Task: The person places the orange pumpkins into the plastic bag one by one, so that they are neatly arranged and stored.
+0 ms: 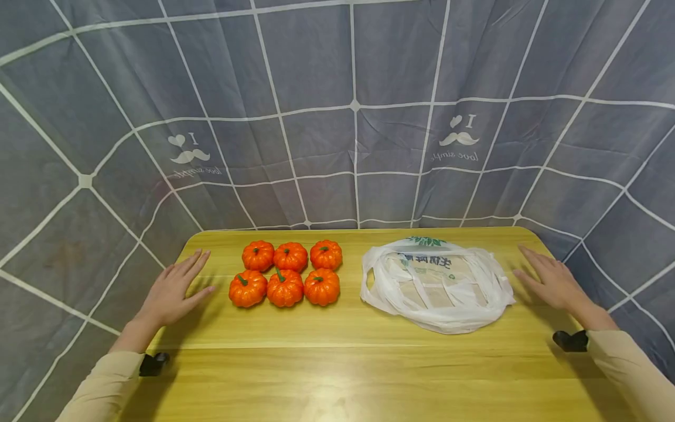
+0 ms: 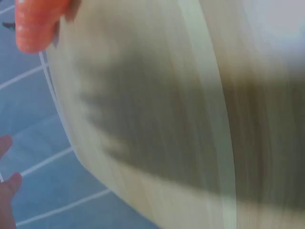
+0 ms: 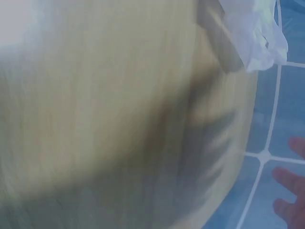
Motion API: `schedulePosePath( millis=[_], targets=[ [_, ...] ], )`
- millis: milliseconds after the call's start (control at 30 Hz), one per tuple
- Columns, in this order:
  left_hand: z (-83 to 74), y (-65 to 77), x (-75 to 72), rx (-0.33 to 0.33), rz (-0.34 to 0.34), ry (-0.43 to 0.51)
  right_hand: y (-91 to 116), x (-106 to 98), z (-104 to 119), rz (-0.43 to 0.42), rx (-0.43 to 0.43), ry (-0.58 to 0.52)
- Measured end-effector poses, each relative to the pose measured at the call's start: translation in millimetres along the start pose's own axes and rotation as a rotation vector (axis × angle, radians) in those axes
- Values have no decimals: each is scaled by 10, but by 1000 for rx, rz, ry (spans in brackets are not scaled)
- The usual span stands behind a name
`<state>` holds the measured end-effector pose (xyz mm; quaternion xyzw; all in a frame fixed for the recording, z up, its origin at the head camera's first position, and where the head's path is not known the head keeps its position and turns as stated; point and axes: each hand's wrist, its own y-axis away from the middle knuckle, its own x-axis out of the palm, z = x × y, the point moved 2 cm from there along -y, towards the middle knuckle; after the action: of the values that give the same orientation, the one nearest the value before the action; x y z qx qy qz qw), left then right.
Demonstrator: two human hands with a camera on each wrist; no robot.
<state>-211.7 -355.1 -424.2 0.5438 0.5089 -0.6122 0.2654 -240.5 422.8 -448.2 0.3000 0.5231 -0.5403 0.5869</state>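
Observation:
Several small orange pumpkins (image 1: 285,288) with green stems stand in two rows on the left half of the table. To their left hovers my left hand (image 1: 171,293), fingers spread and holding nothing. A white plastic bag (image 1: 437,284) with green leaf print and dark lettering lies on the right half, its handles gathered around a tan area. My right hand (image 1: 554,281) is off the bag's right side, fingers stretched out, also holding nothing. In the left wrist view one pumpkin (image 2: 38,21) shows at the top corner; the right wrist view catches a bag edge (image 3: 257,33).
The light wooden table (image 1: 253,375) has rounded far corners and a seam running across it. A grey-blue cloth (image 1: 321,140) with white grid lines hangs behind and at both sides. Both hands cast shadows on the wood. Dark bands sit at both wrists.

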Motion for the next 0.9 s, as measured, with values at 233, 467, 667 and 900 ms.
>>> schedulePosePath(
  millis=[233,467,667,900],
  targets=[
    [-141,-46,73,-17,-60,139,-6,78,46,-14,0,-151],
    [-234,-113,179,-104,-16,381,-33,161,112,-9,24,-303],
    [-319,-144,272,-146,45,572,-82,253,161,-26,29,-416],
    [-434,-172,384,-125,103,674,-85,357,179,-45,41,-513]
  ],
)
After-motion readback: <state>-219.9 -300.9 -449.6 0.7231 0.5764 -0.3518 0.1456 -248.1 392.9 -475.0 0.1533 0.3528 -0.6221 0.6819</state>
